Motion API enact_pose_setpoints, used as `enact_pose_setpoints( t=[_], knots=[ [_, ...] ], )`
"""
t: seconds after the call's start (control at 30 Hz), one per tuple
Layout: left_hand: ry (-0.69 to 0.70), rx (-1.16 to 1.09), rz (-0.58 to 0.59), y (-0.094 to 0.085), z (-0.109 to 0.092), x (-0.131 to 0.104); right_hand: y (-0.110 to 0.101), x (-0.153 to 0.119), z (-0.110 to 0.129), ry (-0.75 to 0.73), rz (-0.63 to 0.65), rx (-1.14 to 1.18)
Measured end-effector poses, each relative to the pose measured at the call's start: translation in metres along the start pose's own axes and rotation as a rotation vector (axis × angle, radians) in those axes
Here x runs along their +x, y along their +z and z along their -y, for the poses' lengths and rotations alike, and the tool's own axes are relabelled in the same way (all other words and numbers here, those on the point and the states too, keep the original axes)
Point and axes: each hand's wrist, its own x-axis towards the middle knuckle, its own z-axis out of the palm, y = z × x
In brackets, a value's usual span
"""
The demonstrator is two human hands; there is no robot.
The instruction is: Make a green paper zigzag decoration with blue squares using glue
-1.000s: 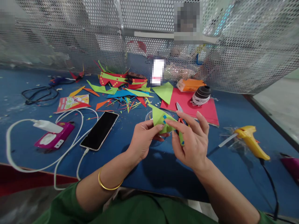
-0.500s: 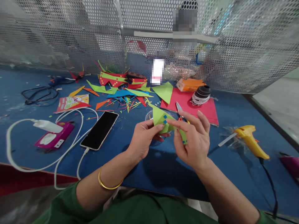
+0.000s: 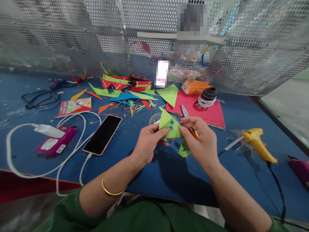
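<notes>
The green paper (image 3: 166, 120) was held above the tabletop (image 3: 154, 175), its left side clamped in the grip of the left hand (image 3: 147, 143), its right edge pinched by the right hand (image 3: 202, 140). Light support was judged advisable, so that the blue diamonds (image 3: 172, 122) were kept flat.

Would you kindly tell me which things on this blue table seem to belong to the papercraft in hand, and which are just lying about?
Likely part of the job:
green paper with blue squares, held in the left hand
coloured paper scraps
scissors
yellow glue gun

Apparently just lying about:
smartphone
white charger
coiled black cable
</notes>
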Motion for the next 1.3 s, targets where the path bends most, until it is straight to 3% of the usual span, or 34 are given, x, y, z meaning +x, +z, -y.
enact_pose_setpoints(
  t=[1.3],
  knots=[
    [0.005, 0.008, -0.029, -0.001, 0.0031, 0.0024, 0.0012, -0.0022, 0.0018, 0.052, 0.027, 0.096]
  ],
)
